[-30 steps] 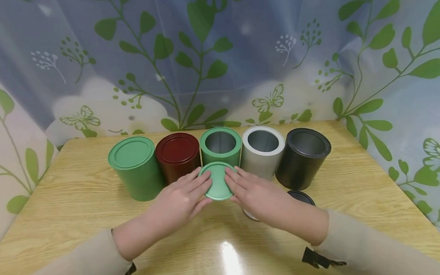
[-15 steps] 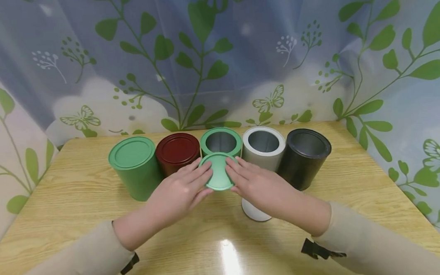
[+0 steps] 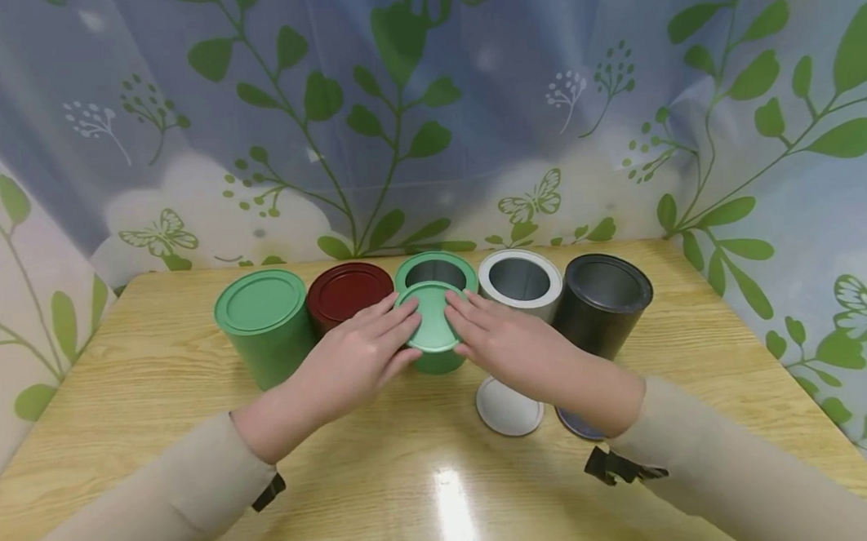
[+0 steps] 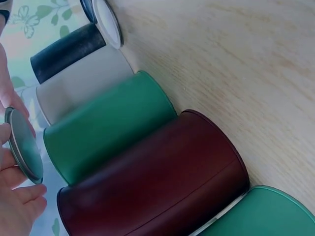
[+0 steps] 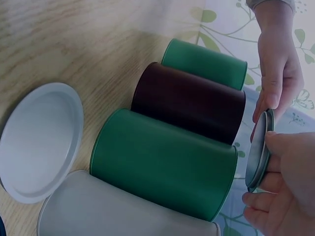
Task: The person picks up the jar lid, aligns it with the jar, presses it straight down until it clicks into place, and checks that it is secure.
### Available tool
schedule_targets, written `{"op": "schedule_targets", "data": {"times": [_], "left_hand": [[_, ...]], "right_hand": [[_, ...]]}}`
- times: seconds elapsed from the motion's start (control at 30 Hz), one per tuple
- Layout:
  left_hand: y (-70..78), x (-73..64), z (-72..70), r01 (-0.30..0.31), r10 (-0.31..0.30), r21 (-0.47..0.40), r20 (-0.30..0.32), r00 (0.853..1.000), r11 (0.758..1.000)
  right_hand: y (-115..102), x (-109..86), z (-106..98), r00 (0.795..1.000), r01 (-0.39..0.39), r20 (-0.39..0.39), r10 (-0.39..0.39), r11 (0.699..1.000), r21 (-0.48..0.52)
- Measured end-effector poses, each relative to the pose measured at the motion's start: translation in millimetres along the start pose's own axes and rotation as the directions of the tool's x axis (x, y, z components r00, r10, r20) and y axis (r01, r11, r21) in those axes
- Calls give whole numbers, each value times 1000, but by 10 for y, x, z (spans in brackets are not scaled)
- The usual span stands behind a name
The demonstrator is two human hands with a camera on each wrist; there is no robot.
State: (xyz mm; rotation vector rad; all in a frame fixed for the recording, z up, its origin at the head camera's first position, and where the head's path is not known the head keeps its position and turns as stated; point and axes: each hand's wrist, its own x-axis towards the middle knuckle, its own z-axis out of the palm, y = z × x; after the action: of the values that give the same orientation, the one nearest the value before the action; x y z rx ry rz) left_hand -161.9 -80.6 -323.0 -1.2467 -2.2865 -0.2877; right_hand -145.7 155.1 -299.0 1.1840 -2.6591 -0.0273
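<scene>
Both hands hold a round green lid [image 3: 433, 318] between them, fingers spread over its top and thumbs at the near edge. The left hand [image 3: 352, 348] grips its left side and the right hand [image 3: 514, 344] its right side. The lid hovers over the near part of an open green can [image 3: 440, 363], hiding some of its mouth. In the right wrist view a gap separates the lid [image 5: 257, 155] from the green can [image 5: 162, 164]. The left wrist view also shows the lid [image 4: 25, 146] apart from the can's top.
Left of the open green can stand a lidded dark red can [image 3: 351, 295] and a lidded green can [image 3: 264, 336]. To its right are an open white can [image 3: 527, 308] and an open black can [image 3: 601, 319]. A white lid [image 3: 509, 405] and a partly hidden dark lid [image 3: 577, 424] lie in front.
Both hands have moved the green lid forward, away from the body, to over the near part of the open green can. The cans have stayed put.
</scene>
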Motion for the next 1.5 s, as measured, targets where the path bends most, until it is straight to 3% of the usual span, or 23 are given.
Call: {"op": "schedule_targets", "data": {"times": [0.33,0.63,0.77,1.03,1.5], "left_hand": [[-10,138,37,45,-48,40,69,996,998],[-72,227,94,70,-82,83,143,986,994],[-114,276,109,88,-100,70,203,974,994],[-208,384,105,145,-144,24,340,929,989],[-305,485,129,162,-148,3,427,892,987]], "right_hand": [[101,105,26,999,-27,40,28,999,-17],[193,210,21,988,-88,131,84,996,22],[252,262,24,979,-127,168,116,990,54],[352,334,26,968,-160,209,137,982,96],[426,400,4,943,-208,293,160,968,141]]}}
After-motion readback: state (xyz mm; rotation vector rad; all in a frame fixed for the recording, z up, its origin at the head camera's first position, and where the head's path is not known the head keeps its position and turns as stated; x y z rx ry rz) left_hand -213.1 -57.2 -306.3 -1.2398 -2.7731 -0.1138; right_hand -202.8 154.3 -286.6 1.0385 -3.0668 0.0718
